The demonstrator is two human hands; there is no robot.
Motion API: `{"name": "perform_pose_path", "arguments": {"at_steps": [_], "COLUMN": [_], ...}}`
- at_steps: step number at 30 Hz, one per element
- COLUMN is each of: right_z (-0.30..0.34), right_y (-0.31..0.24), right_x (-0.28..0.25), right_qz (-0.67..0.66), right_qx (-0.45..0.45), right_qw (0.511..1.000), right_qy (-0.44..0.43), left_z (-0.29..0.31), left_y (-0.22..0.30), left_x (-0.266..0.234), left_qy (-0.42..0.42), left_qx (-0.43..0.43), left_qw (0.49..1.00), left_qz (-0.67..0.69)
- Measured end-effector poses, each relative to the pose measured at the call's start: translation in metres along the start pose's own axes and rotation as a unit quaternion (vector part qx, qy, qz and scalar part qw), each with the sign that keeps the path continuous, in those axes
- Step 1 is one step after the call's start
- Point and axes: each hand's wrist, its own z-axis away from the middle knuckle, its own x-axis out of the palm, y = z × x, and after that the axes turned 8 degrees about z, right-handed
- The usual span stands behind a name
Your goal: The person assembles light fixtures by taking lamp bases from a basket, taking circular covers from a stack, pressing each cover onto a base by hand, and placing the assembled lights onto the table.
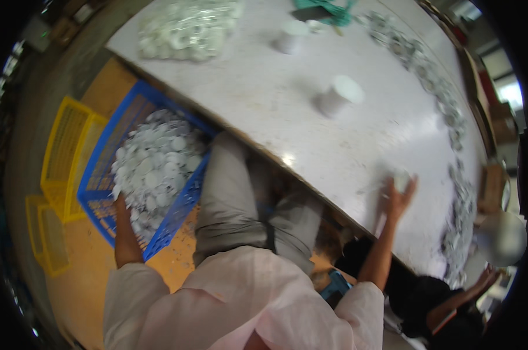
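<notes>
My right hand (400,199) is over the table at the right, its fingers curved around a white round piece (401,179), blurred by motion. My left hand (121,205) reaches down at the near left side of a blue plastic basket (90,175). It touches the heap of flat white discs (150,166) filling the basket; its fingers are mostly hidden there. A white cylinder (346,90) stands upright on the table, and a second white cylinder (291,36) stands farther back.
A clear bag of white round pieces (189,32) lies on the far left of the white table (264,99). Greyish pieces (444,99) line its right side. Green material (332,10) lies at the back. Yellow baskets (62,157) stand left; another person's arm (462,297) shows lower right.
</notes>
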Motion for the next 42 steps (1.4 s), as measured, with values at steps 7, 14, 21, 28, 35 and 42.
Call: {"name": "perform_pose_path", "arguments": {"at_steps": [7, 14, 21, 28, 35, 42], "right_z": [0.064, 0.106, 0.118, 0.114, 0.107, 0.114], "right_y": [-0.149, -0.221, -0.229, -0.231, -0.231, -0.23], "right_x": [0.016, 0.025, 0.031, 0.012, 0.035, 0.045], "right_qz": [-0.119, -0.262, -0.222, -0.292, -0.309, -0.304], "right_qx": [-0.134, -0.208, -0.302, -0.227, -0.006, -0.039], "right_qw": [0.981, 0.919, 0.904, 0.867, 0.88, 0.907], "right_qy": [-0.07, -0.209, -0.207, -0.334, -0.36, -0.289], "left_z": [0.166, 0.492, 0.512, 0.494, 0.499, 0.504], "left_y": [0.024, 0.074, 0.067, 0.068, 0.066, 0.065], "left_x": [0.105, 0.197, 0.213, 0.212, 0.211, 0.209], "left_qy": [-0.294, -0.801, -0.817, -0.775, -0.772, -0.762], "left_qx": [0.28, 0.063, 0.07, 0.137, 0.172, 0.181], "left_qw": [0.914, 0.595, 0.571, 0.616, 0.611, 0.621], "left_qz": [0.024, 0.025, 0.033, 0.013, -0.013, -0.035]}}
